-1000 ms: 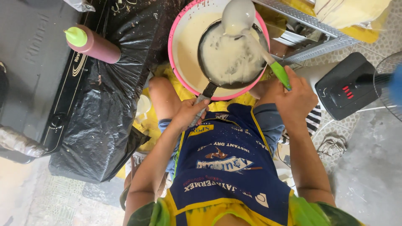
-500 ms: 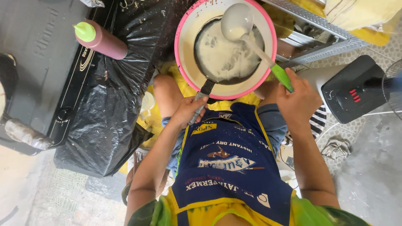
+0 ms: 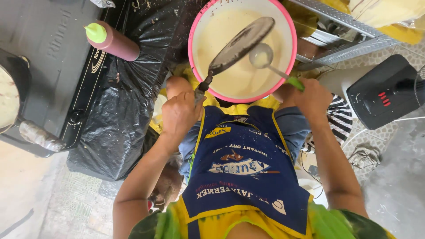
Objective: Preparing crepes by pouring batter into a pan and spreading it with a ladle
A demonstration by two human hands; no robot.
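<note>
Batter is being kept within reach in a pink-rimmed basin (image 3: 195, 57) wedged between the knees, so both hands are working directly above it. In the head view, a small dark pan (image 3: 241, 44) is being gripped by its handle in the closed left hand (image 3: 180, 114) and tilted steeply over the basin, so drips are being caught. A ladle (image 3: 261, 56) is being clasped by its green handle in the right hand (image 3: 312, 98), its bowl poised beside the pan. A capped sauce bottle (image 3: 113, 40) is being left lying on black plastic sheeting (image 3: 117, 115).

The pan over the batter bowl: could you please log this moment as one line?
left hand: holds pan tilted | right hand: holds ladle | both over pink bowl
</note>
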